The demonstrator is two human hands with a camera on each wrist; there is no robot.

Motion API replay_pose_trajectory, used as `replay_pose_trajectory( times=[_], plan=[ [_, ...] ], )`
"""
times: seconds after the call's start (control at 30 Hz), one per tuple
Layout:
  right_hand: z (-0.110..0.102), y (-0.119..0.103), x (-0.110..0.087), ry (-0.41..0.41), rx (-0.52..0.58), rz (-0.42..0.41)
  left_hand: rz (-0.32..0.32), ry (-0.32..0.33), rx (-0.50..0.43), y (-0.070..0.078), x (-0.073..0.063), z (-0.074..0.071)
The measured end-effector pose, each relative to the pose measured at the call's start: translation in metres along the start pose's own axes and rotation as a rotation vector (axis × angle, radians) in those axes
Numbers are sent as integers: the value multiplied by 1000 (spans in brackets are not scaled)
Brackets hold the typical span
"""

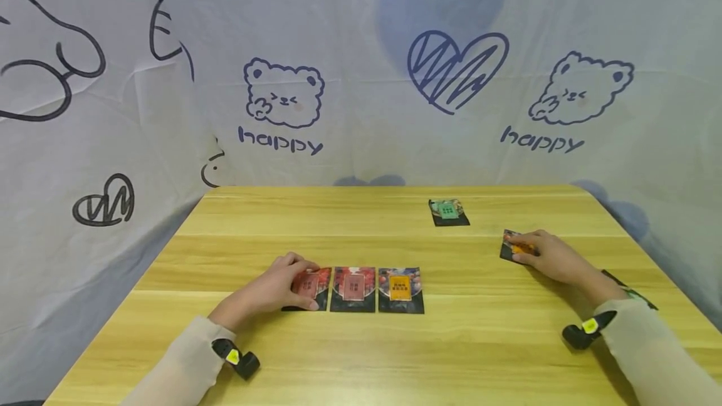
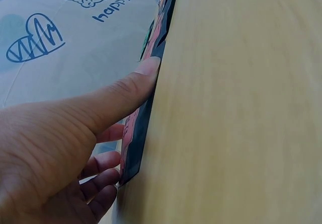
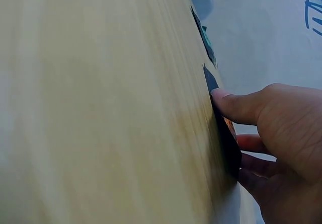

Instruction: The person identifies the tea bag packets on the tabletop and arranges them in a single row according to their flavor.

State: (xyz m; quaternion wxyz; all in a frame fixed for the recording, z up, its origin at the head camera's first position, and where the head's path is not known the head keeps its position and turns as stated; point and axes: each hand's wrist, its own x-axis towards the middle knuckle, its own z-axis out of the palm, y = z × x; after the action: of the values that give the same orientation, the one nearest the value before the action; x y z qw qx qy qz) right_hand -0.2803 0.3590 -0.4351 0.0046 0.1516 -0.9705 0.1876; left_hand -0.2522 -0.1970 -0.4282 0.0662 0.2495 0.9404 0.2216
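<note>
In the head view, three flat sachets form a row on the table. My left hand (image 1: 275,287) holds the leftmost red-labelled sachet (image 1: 323,287), thumb at its near edge and fingers at the far and left side. In the left wrist view the thumb lies on the black strip of this sachet (image 2: 138,138). Beside it are a second red-labelled sachet (image 1: 354,306) and an orange-labelled sachet (image 1: 402,306). Farther right, my right hand (image 1: 549,259) pinches another orange-labelled sachet (image 1: 509,248), its thumb on the dark edge. The fingers partly cover that sachet's front.
A green-labelled sachet (image 1: 449,213) lies toward the back of the wooden table (image 1: 361,356). Another sachet with some green (image 1: 640,296) is partly hidden behind the right forearm. White cloth (image 1: 361,30) with drawings hangs behind and to the left.
</note>
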Motion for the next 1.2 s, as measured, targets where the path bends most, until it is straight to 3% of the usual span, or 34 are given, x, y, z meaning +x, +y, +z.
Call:
replay_pose_trajectory(
  times=[0.7,1.2],
  plan=[
    [12,-38,-4,-25,33,-134,-6,-6,-9,3,-1,-1],
    [20,-61,-6,-46,62,-177,6,-12,1,1,-1,-1]
  ],
)
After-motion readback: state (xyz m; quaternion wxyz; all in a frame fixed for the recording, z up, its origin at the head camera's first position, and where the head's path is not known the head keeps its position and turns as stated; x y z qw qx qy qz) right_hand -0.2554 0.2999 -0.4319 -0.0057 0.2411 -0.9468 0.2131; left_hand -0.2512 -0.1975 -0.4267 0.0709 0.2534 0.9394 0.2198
